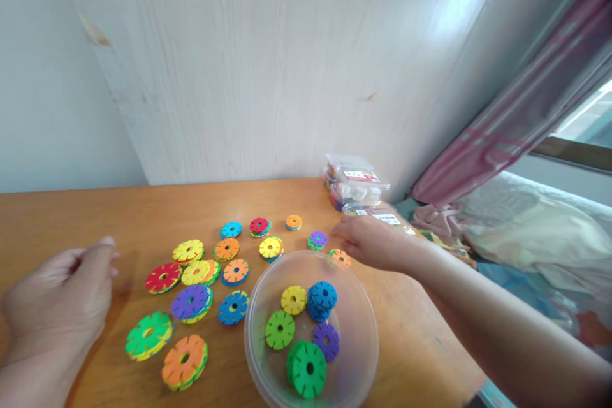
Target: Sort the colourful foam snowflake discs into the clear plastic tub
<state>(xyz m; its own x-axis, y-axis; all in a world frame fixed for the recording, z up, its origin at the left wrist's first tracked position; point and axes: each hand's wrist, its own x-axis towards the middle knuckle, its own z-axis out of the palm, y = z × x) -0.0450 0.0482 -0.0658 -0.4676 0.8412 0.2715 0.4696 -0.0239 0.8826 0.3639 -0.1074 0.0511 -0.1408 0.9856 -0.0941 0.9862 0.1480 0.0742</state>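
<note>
At the left edge my left hand (60,306) hovers over the table with its fingers curled in and the thumb against them; whatever it may hold is hidden. To its right lie small piles of notched plastic discs, among them a red disc (163,278), a purple disc (192,301), a green disc (149,334) and an orange disc (185,360). My right hand (370,241) reaches past the clear plastic tub (371,331), thumb and fingers apart, close to an orange-topped pile (340,258) and a purple-topped pile (317,240). Inside the tub are green discs (308,370) and blue discs (322,299).
Stacked clear plastic boxes (358,182) stand at the back right of the wooden table (71,217), against a pale wall panel (229,76). Beyond the table's right edge are bedding (526,217) and a pink curtain (507,108).
</note>
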